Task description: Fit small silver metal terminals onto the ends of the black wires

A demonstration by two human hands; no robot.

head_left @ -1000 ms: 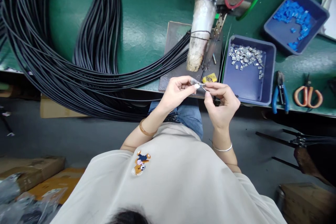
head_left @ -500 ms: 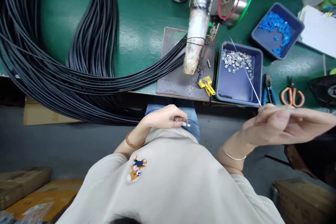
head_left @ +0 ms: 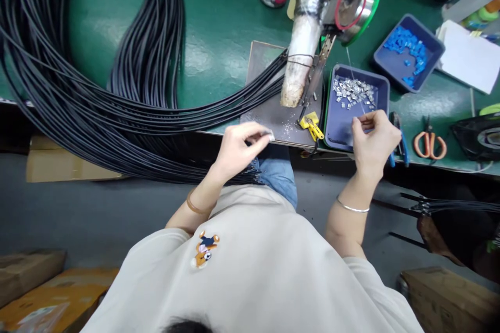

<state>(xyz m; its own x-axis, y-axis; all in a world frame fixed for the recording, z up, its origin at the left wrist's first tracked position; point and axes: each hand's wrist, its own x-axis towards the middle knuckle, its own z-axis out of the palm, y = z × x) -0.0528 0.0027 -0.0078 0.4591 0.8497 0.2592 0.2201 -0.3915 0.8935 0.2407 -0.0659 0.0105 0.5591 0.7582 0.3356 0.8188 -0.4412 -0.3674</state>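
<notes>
My left hand (head_left: 240, 150) is raised near the table's front edge, thumb and forefinger pinched on a small metal connector (head_left: 270, 135), which is partly blurred. Over the front of a blue-grey tray (head_left: 332, 114), the fingers of my right hand (head_left: 375, 138) are closed on a thin solder wire (head_left: 349, 60). That wire runs up toward a spool with a green rim (head_left: 369, 15). Small silver metal connectors (head_left: 353, 92) lie heaped in the tray. Beside my left hand, the black cables (head_left: 219, 117) cross the table edge, with some ends over my lap.
A soldering stand with a foil-wrapped duct (head_left: 302, 47) rises above a brown board (head_left: 265, 109). A yellow clip (head_left: 311, 124) lies on the board. Blue-handled pliers (head_left: 402, 140), orange-handled scissors (head_left: 429, 143) and a tray of blue parts (head_left: 437, 44) are on the right.
My left hand has risen from my lap toward the table edge with the small connector. My right hand has moved left and forward from the far right to over the tray, still on the wire.
</notes>
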